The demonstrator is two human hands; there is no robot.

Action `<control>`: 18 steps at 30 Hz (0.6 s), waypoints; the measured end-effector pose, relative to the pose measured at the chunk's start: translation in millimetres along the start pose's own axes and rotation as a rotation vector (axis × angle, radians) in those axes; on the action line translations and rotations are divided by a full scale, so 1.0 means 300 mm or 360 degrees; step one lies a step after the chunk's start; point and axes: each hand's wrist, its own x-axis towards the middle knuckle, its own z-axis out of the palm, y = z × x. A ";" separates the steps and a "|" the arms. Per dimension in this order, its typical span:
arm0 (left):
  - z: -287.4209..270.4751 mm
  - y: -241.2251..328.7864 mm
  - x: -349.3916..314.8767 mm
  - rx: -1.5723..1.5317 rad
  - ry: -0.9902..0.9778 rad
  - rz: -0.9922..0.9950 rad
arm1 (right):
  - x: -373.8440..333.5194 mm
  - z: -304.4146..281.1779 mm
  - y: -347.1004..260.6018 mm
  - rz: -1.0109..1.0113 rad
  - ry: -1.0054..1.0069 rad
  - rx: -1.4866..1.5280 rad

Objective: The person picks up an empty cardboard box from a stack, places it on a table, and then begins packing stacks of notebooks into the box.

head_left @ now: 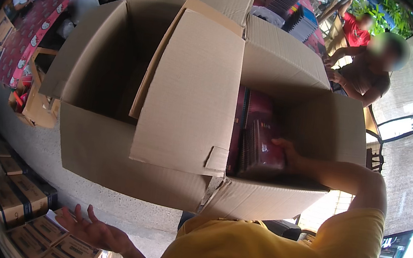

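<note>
Inside the right-hand cardboard box (345,130), my right hand (287,155) grips the near right side of a stack of dark red spiral notebooks (268,149). The stack's coil edges face left, and my fingertips are partly hidden behind it. More dark red notebooks (259,103) lie beyond and to the left of it in the same box. My left hand (93,229) is held out at the lower left, fingers spread and holding nothing, over several closed brown cartons (39,235).
A second open cardboard box (106,60) stands at left, with raised flaps (192,96) between the two. Notebook stacks (302,24) sit on a pink-covered table behind. Two people are at the far right. A wooden stool (42,103) stands at left.
</note>
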 end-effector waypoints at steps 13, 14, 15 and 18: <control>0.062 -0.009 0.053 -0.0021 -0.0017 0.0035 | 0.157 -0.006 0.098 -0.0134 -0.0147 -0.0073; 0.074 0.011 0.052 -0.0063 -0.0032 0.0035 | 0.139 -0.016 0.087 -0.0085 -0.0078 -0.0125; 0.074 0.032 0.054 -0.0194 -0.0052 0.0071 | 0.112 -0.013 0.070 -0.0035 -0.0023 -0.0171; 0.061 0.079 0.050 -0.0435 -0.0076 0.0189 | -0.154 0.167 -0.044 -0.0361 0.0578 -0.0527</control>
